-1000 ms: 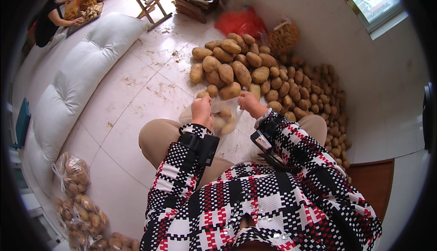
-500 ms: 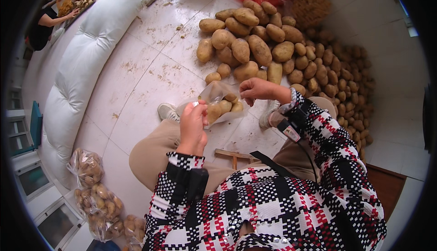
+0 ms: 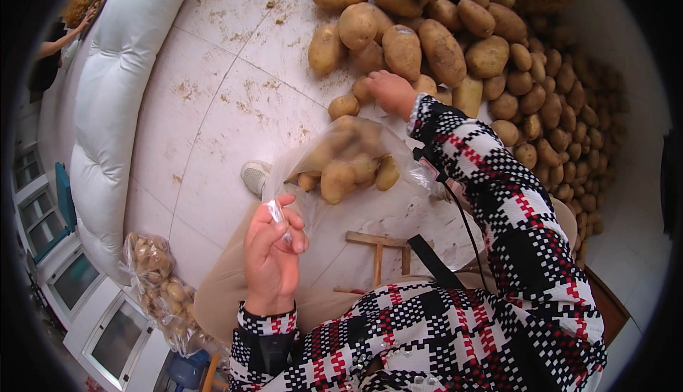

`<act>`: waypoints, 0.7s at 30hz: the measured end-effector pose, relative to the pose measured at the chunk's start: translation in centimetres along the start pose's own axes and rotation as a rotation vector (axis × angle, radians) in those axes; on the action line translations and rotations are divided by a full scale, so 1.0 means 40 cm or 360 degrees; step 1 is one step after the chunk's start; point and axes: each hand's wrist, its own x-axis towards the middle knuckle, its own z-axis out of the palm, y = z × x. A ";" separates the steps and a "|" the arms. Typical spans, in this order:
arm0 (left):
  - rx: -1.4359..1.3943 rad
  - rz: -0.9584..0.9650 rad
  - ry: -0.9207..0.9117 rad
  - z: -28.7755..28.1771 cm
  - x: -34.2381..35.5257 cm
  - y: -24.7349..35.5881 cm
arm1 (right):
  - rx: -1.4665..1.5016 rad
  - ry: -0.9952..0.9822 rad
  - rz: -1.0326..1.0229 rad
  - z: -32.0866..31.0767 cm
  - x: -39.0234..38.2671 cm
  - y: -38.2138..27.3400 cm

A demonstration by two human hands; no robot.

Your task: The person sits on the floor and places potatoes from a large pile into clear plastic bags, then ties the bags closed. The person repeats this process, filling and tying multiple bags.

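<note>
My left hand [image 3: 274, 253] is closed on the gathered edge of a clear plastic bag [image 3: 313, 157] in the lower middle. Inside the bag several potatoes [image 3: 338, 182] lie low over the floor. My right hand [image 3: 388, 89] reaches beyond the bag to the front of the large potato pile [image 3: 445, 50], its fingers curled over a small potato [image 3: 361, 92], fingertips partly hidden. A single potato [image 3: 343, 107] lies just left of it.
Dirt-flecked tiled floor [image 3: 199, 93] lies left of the pile, bordered by a long white cushion [image 3: 117, 107]. Filled bags of potatoes [image 3: 153, 264] stand at the lower left. A wooden stool [image 3: 377, 242] is between my legs. A co-worker's arm [image 3: 64, 40] shows upper left.
My view has tipped downward. My right hand has let go of the bag and moved up to the pile. My left hand has stayed on the bag, now lower in view.
</note>
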 end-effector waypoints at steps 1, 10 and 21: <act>0.0024 0.0011 -0.0014 0.000 -0.003 0.013 | -0.0047 -0.0056 -0.0124 0.023 0.009 -0.007; -0.0060 0.0061 -0.0161 0.002 -0.008 0.017 | -0.0627 0.0100 -0.0358 0.126 0.051 -0.012; -0.0116 0.0099 -0.0154 -0.006 -0.021 0.020 | 0.0383 -0.0129 0.0255 0.032 0.052 0.007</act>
